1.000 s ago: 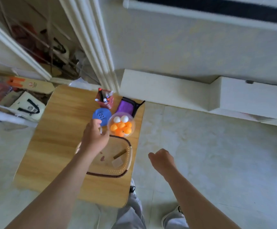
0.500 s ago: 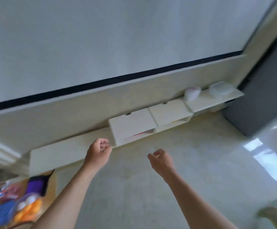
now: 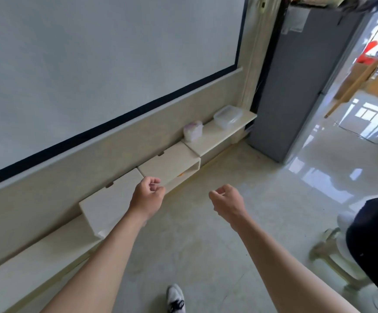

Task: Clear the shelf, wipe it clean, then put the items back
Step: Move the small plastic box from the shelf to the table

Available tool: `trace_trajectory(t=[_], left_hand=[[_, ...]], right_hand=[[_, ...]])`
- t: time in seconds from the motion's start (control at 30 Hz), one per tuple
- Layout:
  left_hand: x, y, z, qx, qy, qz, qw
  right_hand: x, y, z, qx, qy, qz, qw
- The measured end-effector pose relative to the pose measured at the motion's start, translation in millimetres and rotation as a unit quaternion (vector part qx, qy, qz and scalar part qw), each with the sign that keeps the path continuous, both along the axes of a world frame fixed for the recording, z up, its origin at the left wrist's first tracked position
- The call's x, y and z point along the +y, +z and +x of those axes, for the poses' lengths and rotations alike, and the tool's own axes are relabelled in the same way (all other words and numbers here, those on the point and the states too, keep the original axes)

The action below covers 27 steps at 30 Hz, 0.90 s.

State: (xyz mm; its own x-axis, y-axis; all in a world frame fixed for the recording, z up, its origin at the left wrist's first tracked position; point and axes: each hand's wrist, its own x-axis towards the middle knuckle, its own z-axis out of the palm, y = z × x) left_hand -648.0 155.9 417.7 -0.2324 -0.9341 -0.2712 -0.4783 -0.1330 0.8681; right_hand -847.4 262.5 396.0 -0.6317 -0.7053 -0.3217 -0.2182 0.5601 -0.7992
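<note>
- Hovering above the pale floor [image 3: 206,245], the left hand [image 3: 148,196] and right hand [image 3: 227,202] are held out side by side and apart, each with fingers loosely curled and holding nothing.
- A low cream shelf [image 3: 215,137] runs along the wall beyond both hands, its far end well above and slightly left of the right hand.
- A clear plastic container [image 3: 227,116] and a small whitish tub [image 3: 192,131] sit on that end, apart from each other, the tub nearer the hands.
- Two cream box units [image 3: 106,206] stand along the wall, one just left of the left hand, the other just above it.
- A tall grey cabinet [image 3: 296,86] stands past the shelf's end, up and right of the right hand.
- A white shoe [image 3: 176,298] shows below, between the forearms.
</note>
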Motion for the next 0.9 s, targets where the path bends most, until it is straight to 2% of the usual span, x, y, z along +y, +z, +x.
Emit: trace_trajectory(t=[0.2, 0.63, 0.9], left_hand=[[-56.6, -5.8, -57.9, 0.005, -0.012, 0.017, 1.0], [-238.4, -61.4, -172.0, 0.0, 0.007, 0.088, 0.996], [-322.1, -108.2, -249.1, -0.017, 0.042, 0.131, 0.99]], right_hand=[[-50.1, -13.7, -54.2, -0.003, -0.017, 0.023, 1.0], [-221.8, -51.6, -176.0, -0.023, -0.023, 0.066, 0.997], [-333.8, -99.3, -258.9, -0.076, -0.002, 0.071, 0.995]])
